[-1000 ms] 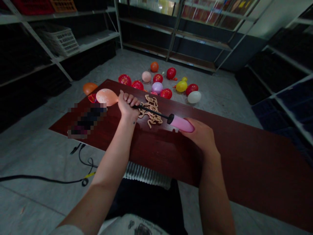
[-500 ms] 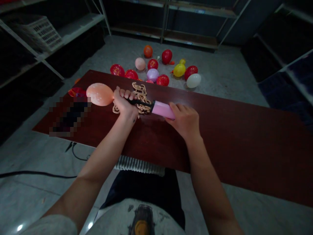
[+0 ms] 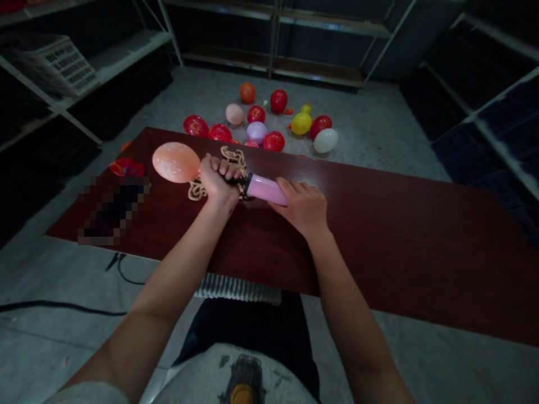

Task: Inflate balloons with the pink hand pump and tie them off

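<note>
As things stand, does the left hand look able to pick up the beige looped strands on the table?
Probably not without letting go: the left hand is closed around the black part of the pink cylindrical pump, though the beige strands lie close by.

- Floor [image 3: 362, 123]: grey, seamed.
- Table [image 3: 400, 241]: long, dark red-brown top.
- Rear rack [image 3: 315, 70]: metal frame, in front of dark wall [image 3: 421, 39].
- Side racks [image 3: 135, 47]: left and right.
- Lighting: dim.

A white basket [image 3: 71, 65] stands on a metal shelf [image 3: 126, 55] at left.
</note>
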